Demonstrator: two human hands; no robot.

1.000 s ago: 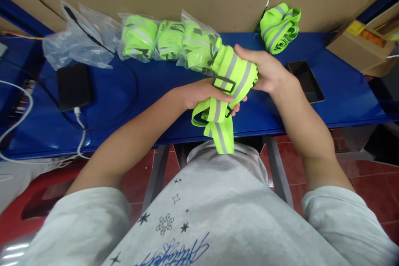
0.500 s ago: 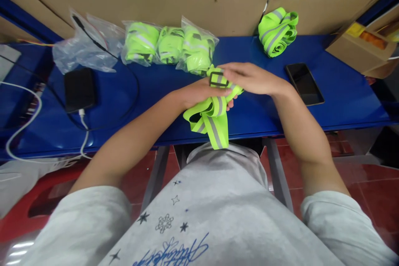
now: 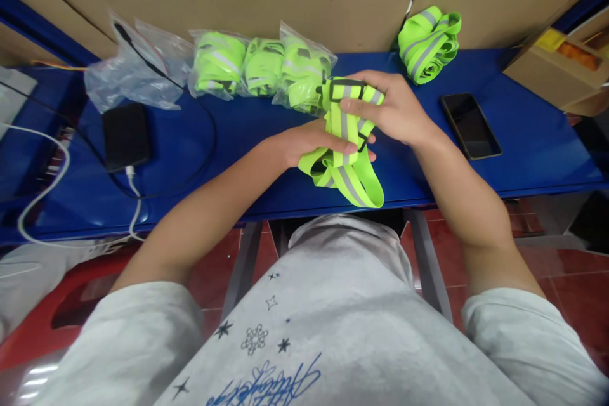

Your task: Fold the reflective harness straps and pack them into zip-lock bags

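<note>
Your left hand (image 3: 304,141) and right hand (image 3: 398,109) pinch part-folded strap (image 3: 345,125); three bagged bundles (image 3: 264,66), one unbagged coil (image 3: 423,44) near table's (image 3: 285,193) back edge.

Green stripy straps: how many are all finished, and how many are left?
Three bagged strap bundles look finished, sitting in clear plastic. One loose strap is in hand: the left hand and right hand hold it, with loops hanging down, so it looks only partly gathered. The rolled strap at the back right has no bag, so it may be left too. I can't tell if there are more.
</note>
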